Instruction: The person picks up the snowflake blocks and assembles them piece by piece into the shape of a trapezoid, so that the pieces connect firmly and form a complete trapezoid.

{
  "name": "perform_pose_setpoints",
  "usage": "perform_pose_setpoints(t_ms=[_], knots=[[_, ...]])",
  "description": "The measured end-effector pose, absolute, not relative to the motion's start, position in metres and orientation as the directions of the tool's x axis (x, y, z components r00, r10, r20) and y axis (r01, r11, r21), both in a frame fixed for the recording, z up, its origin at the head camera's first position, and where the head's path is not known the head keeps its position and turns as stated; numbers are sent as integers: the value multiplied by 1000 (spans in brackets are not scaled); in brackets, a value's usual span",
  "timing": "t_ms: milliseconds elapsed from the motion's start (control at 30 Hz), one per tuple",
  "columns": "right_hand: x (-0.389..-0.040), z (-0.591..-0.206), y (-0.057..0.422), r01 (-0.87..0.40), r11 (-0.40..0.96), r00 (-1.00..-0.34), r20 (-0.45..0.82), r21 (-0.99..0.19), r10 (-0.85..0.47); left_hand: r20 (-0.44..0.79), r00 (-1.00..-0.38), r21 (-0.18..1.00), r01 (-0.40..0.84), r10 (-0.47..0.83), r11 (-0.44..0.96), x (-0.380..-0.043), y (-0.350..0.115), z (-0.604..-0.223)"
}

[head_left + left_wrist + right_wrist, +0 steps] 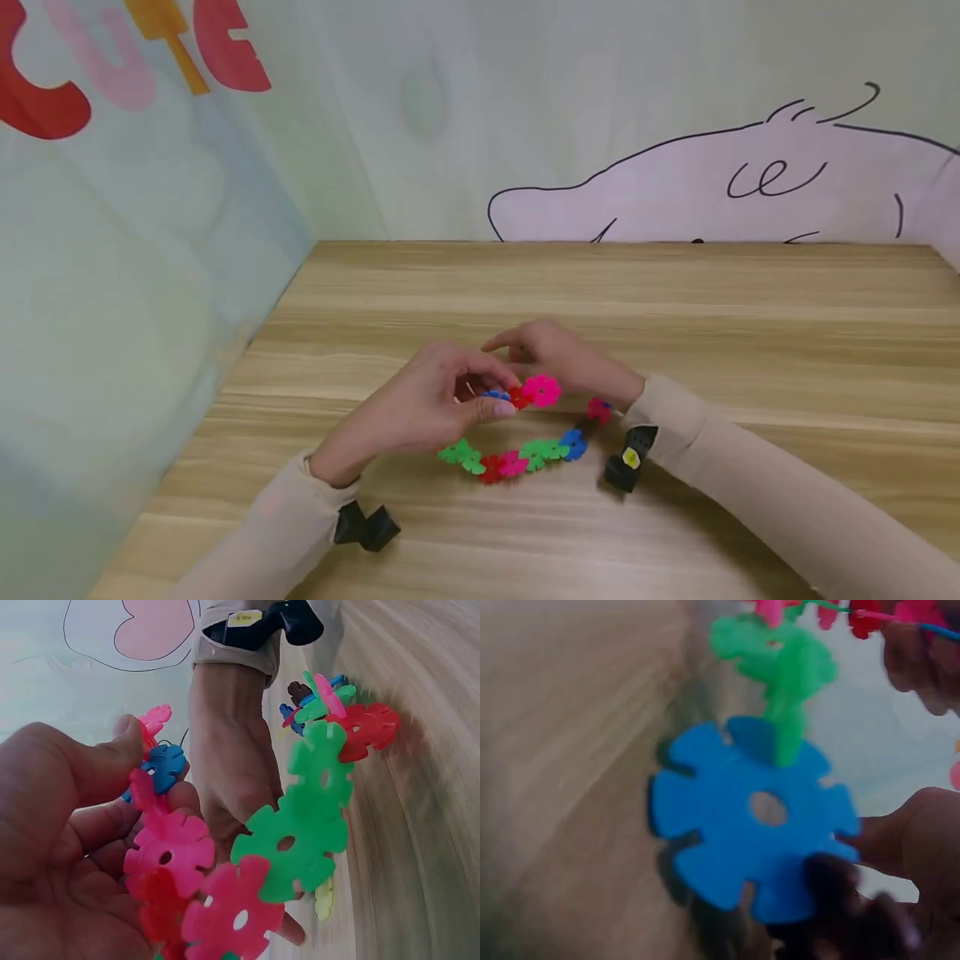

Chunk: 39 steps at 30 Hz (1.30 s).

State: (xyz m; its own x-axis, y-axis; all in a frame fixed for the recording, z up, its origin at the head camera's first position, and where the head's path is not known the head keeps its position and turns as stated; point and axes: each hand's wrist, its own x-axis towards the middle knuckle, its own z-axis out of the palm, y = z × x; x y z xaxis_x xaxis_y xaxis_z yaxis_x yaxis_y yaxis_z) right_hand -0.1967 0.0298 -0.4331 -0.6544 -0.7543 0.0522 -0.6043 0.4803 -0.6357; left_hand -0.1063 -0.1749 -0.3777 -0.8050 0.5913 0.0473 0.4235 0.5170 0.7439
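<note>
A chain of flower-shaped plastic discs (534,456), in green, red, pink, blue and a dark colour, hangs in a curve above the table in the head view. My left hand (423,400) pinches it between thumb and fingers at a blue disc (163,766), close to the end with a pink disc (542,391). Behind the chain is my right hand (558,354), index finger stretched to the left; its other fingers are partly hidden. A large blue disc (720,802) fills the right wrist view, near that hand's fingers. A yellow disc (324,900) shows beside the right fingers in the left wrist view.
The wood-grain table (450,292) meets a printed back wall (390,125) and a left side wall (150,275). Each sleeved wrist wears a black camera mount, the left one (367,527) and the right one (630,462), both close to the chain.
</note>
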Motion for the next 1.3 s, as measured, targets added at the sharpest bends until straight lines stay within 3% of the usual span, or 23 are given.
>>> perform_pose_setpoints(t_ms=[133,333,467,667,800,1067,1300], knots=[[-195,-435,16,-681,530,-642,64,-505,-764,42,-801,733,431,597,527,-105,-179,-377],[-187,-438,22,-685,550,-659,84,-478,-747,64,-793,737,446,605,507,-105,-177,-380],[-183,-440,33,-615,525,-698,95,-588,-710,37,-796,742,427,604,518,-104,-175,-382],[-170,-433,75,-429,464,-830,135,-775,-542,17,-809,739,405,587,538,-103,-175,-381],[-151,-421,103,-349,379,-871,147,-857,-468,5,-822,730,393,570,560,-105,-174,-380],[-124,-408,114,-536,249,-795,383,-807,-471,20,-820,727,405,572,555,-105,-172,-381],[-122,-410,111,-625,200,-741,492,-754,-457,19,-819,734,401,573,548,-105,-172,-380]])
